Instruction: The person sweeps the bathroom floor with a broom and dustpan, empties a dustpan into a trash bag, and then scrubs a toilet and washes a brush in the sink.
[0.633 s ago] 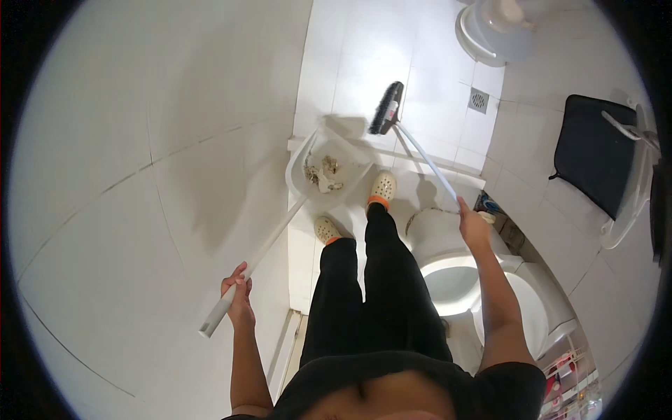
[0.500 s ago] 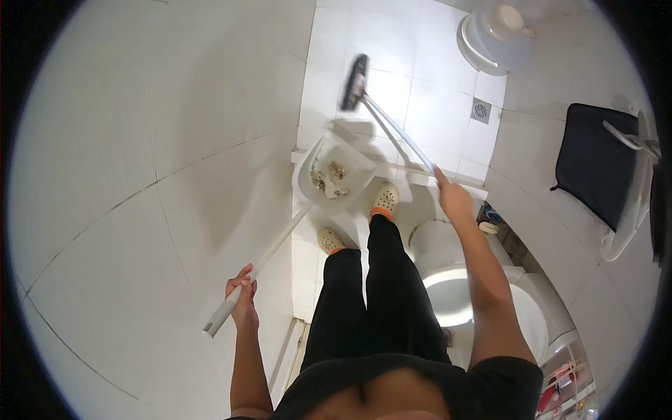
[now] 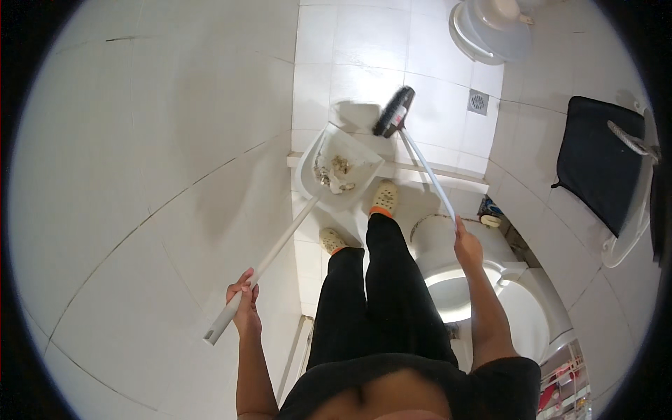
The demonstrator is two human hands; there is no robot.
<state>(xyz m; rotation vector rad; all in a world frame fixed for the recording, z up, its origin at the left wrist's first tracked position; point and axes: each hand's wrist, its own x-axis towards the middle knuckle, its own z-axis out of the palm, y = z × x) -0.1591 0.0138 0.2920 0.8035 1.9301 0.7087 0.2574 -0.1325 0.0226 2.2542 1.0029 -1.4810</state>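
My left hand (image 3: 244, 299) is wrapped round the white handle of a long-handled dustpan (image 3: 365, 173), near its grip end. The pan rests at the raised ledge by the left wall, its open side turned away from me. Inside it lies a small heap of debris (image 3: 339, 173), with dark bits and pale scraps. My right hand (image 3: 468, 246) is closed on the pale blue stick of a broom (image 3: 435, 180). The broom's head, with dark bristles (image 3: 394, 112), hovers or stands on the tiles just beyond the pan's far right edge, apart from it.
A toilet (image 3: 455, 294) stands right of my legs. My cream clogs (image 3: 385, 198) are behind the ledge (image 3: 441, 173). Farther off are a floor drain (image 3: 478, 102) and a white bucket (image 3: 483, 35). A black-seated folded chair (image 3: 602, 161) is at the right wall.
The broom head has come nearer, to the right and toward me, and has turned. My right hand has drawn back toward me. The dustpan and my left hand have barely moved.
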